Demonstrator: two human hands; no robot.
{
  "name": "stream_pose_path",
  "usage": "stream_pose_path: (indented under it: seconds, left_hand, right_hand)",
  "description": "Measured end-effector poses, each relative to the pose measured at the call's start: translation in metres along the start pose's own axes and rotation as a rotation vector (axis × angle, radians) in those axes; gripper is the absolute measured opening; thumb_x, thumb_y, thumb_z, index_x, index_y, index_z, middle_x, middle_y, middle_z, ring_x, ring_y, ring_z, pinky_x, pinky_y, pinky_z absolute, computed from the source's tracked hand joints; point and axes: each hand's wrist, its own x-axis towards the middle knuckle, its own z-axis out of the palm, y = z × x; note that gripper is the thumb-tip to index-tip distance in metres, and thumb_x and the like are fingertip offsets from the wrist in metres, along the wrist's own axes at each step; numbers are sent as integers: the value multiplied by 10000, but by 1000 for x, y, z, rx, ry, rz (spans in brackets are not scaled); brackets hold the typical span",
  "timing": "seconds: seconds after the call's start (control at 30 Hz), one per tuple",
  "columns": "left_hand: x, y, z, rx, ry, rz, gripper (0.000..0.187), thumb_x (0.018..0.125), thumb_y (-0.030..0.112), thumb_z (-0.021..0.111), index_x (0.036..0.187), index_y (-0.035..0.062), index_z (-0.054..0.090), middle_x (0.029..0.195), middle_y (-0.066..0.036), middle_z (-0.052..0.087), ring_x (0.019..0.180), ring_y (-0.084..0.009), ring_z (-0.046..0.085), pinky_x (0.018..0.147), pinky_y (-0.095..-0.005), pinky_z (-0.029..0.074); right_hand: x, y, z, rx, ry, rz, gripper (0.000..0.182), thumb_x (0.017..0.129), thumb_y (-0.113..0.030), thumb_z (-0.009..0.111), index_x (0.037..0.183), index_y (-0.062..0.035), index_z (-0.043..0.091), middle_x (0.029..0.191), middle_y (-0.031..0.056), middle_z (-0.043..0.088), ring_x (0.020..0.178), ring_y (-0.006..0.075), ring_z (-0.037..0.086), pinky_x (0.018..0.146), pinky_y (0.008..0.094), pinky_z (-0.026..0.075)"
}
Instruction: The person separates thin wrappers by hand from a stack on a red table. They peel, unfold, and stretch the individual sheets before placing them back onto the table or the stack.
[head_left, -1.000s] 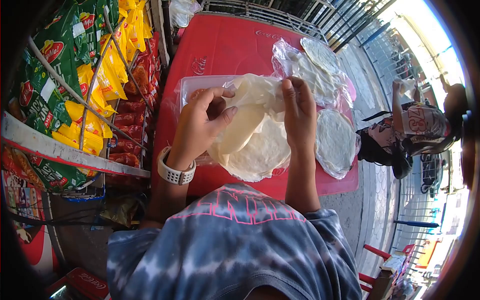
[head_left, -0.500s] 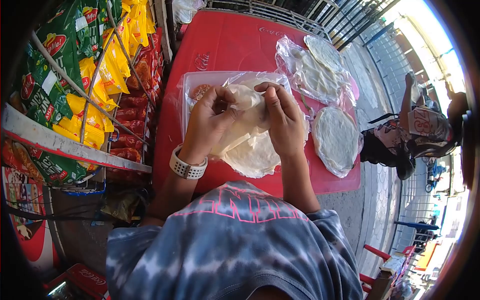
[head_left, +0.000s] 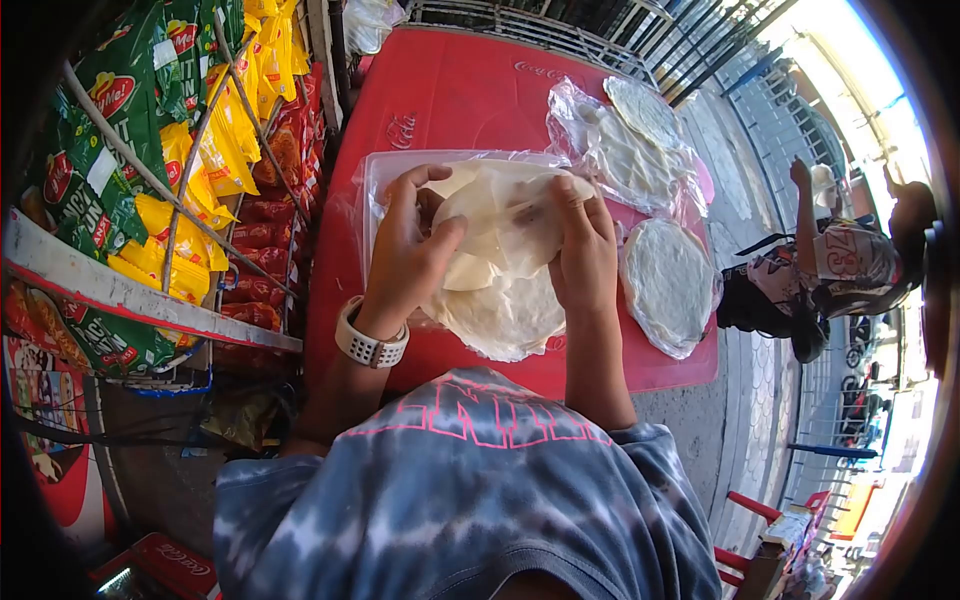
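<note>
Over a clear plastic tray [head_left: 375, 190], my right hand [head_left: 585, 235] pinches the edge of a thin, translucent round wrapper [head_left: 515, 225]. My left hand [head_left: 412, 250], with a pale watch on its wrist, is beside the wrapper's left edge, its thumb and fingers apart. Beneath the raised wrapper lie more pale wrappers [head_left: 500, 320], overlapping the near edge of the tray. To the right on the red table, a round stack of wrappers [head_left: 668, 285] lies by itself, and behind it more wrappers [head_left: 625, 155] rest on clear plastic.
The red table [head_left: 460, 85] has a metal railing behind it. Snack packets [head_left: 225, 140] hang in a wire rack close on the left. At the right, a person [head_left: 840, 265] stands in the street, and a red chair [head_left: 750, 535] is near the lower right.
The bunched wrapper between my hands is now spread out flatter. My left hand has opened and come away from it, while my right hand keeps its hold at the right edge.
</note>
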Motion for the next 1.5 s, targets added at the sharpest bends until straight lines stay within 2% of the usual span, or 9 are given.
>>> stream_pose_path:
  seconds: [0.1, 0.2, 0.33, 0.57, 0.83, 0.97, 1.0, 1.2, 1.5]
  left_hand:
    - [-2, 16, 7, -163, -114, -152, 329, 796, 147, 571, 1058, 7, 430, 811, -40, 509, 744, -60, 488, 629, -197, 413]
    - [0, 11, 6, -11, -199, -6, 284, 789, 176, 602, 980, 7, 477, 830, -42, 542, 775, -68, 515, 634, -206, 427]
    - [2, -3, -1, -9, -74, 75, 189, 804, 149, 582, 897, 10, 495, 777, -17, 540, 698, -61, 528, 587, -202, 440]
    - [0, 2, -1, -165, 104, 12, 148, 809, 127, 570, 862, 38, 464, 753, -2, 512, 592, -48, 496, 522, -191, 427]
    - [0, 7, 8, -159, -47, -132, 239, 780, 171, 618, 903, 21, 478, 751, 9, 525, 651, -49, 507, 563, -180, 404]
    - [6, -2, -1, 54, -15, 70, 195, 777, 159, 621, 849, 20, 504, 720, 5, 537, 625, -40, 489, 532, -185, 389]
    - [7, -3, -1, 121, 35, 149, 180, 778, 154, 619, 828, 21, 508, 709, 4, 538, 615, -36, 483, 523, -185, 385]
    - [6, 1, -3, 215, 291, 294, 148, 789, 126, 601, 793, 26, 491, 626, 23, 502, 569, -27, 450, 495, -176, 371]
    - [6, -3, 5, 25, -87, 85, 295, 744, 196, 658, 879, 17, 466, 791, -9, 481, 735, -65, 453, 637, -202, 388]
  right_hand:
    - [-4, 3, 4, -16, -193, 15, 215, 880, -178, 446, 1023, -17, 448, 899, 45, 519, 826, 94, 505, 705, 233, 425]
    - [-5, -5, 10, 50, -315, 62, 302, 841, -161, 521, 1091, -19, 430, 925, 51, 502, 864, 101, 484, 739, 238, 403]
    - [-6, -7, 8, -578, -337, -220, 388, 744, -144, 648, 1072, -26, 478, 905, 34, 517, 832, 89, 470, 717, 227, 393]
    - [8, -2, 0, -80, 133, -154, 221, 809, -197, 584, 915, -3, 578, 735, -15, 549, 655, 38, 483, 590, 175, 397]
    - [2, 5, 6, -160, -116, -12, 279, 883, -263, 447, 1015, -25, 503, 797, -18, 525, 693, 29, 457, 589, 163, 376]
    - [-2, -8, 11, -308, -279, -53, 292, 795, -160, 597, 1023, -14, 487, 843, 6, 523, 740, 32, 456, 617, 183, 393]
    - [-2, -3, 13, -573, -253, -221, 297, 738, -98, 650, 984, -9, 509, 819, 9, 541, 730, 30, 471, 602, 183, 400]
    - [12, 6, 0, -239, 53, -222, 147, 758, -74, 620, 862, -19, 532, 723, -3, 549, 639, 48, 497, 556, 184, 405]
    - [0, -1, 9, -140, -196, -87, 188, 838, -103, 517, 1000, -22, 466, 827, 15, 533, 711, 51, 491, 613, 182, 394]
